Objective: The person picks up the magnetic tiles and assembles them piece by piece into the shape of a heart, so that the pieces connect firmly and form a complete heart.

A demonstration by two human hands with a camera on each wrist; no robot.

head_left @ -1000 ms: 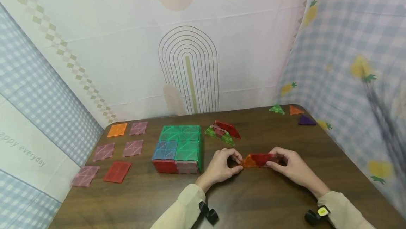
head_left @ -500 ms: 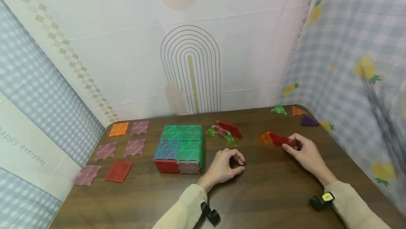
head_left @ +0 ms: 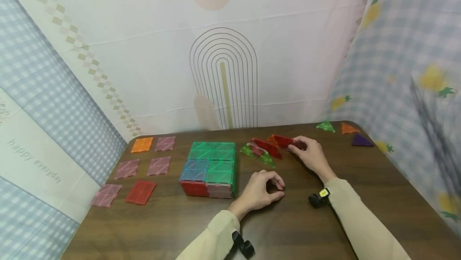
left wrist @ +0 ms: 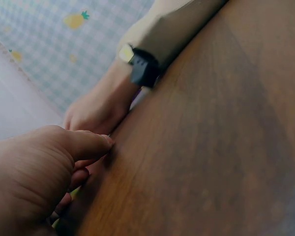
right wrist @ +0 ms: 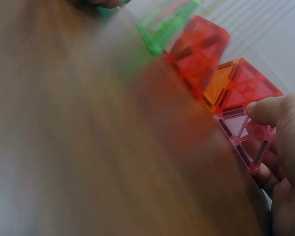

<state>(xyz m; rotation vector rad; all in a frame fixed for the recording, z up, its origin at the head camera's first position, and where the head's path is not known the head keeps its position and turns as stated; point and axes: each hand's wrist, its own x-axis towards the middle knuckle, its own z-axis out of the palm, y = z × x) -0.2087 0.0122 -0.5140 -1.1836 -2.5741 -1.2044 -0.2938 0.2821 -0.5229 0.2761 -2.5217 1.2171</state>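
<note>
My right hand (head_left: 309, 155) pinches a joined strip of triangular magnetic tiles (head_left: 282, 141). In the right wrist view the strip shows an orange triangle (right wrist: 217, 87), a red triangle (right wrist: 248, 87) and a pink triangle (right wrist: 241, 132). Just left of it stands a similar group of green, pink and red magnetic tiles (head_left: 268, 148), tilted up from the table; whether the two touch is unclear. Low over the wooden table, right of the tile box, my left hand (head_left: 257, 191) lies loosely curled and holds nothing.
A box of green, blue, red and pink square tiles (head_left: 220, 171) stands left of centre. Several flat squares, including a red one (head_left: 141, 192) and an orange one (head_left: 142, 145), lie along the left. Green (head_left: 325, 127), orange and purple triangles lie at the back right.
Both hands were at the strip; the left let go and stayed put. My right hand carried the strip away to the back, then left, beside the standing tile group.
</note>
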